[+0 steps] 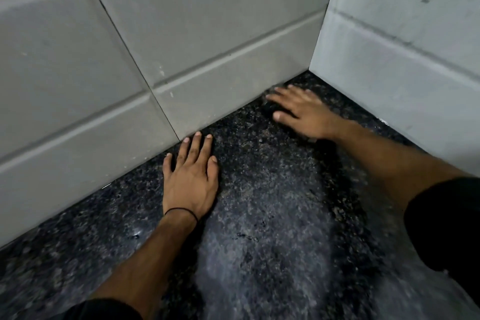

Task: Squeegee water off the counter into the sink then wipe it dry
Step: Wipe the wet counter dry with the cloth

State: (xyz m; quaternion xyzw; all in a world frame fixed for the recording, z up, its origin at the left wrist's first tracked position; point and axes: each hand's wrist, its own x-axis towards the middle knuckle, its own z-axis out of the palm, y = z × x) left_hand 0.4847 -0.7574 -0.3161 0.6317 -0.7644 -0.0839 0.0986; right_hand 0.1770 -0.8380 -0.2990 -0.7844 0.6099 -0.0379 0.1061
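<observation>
The dark speckled granite counter (259,202) fills the lower part of the view and runs into a tiled corner. A pale wet sheen runs down its middle, with small water drops (136,235) near my left wrist. My left hand (191,176) lies flat on the counter with its fingers apart, fingertips close to the back wall, and holds nothing. My right hand (298,112) lies flat near the corner, motion-blurred, fingers spread. A darker smear sits under its fingertips, and I cannot tell what it is. No squeegee, cloth or sink is in view.
The grey tiled back wall (155,47) meets the counter along a diagonal line. A lighter tiled side wall (402,47) closes the corner on the right. My black sleeves show at the bottom left and at the right edge.
</observation>
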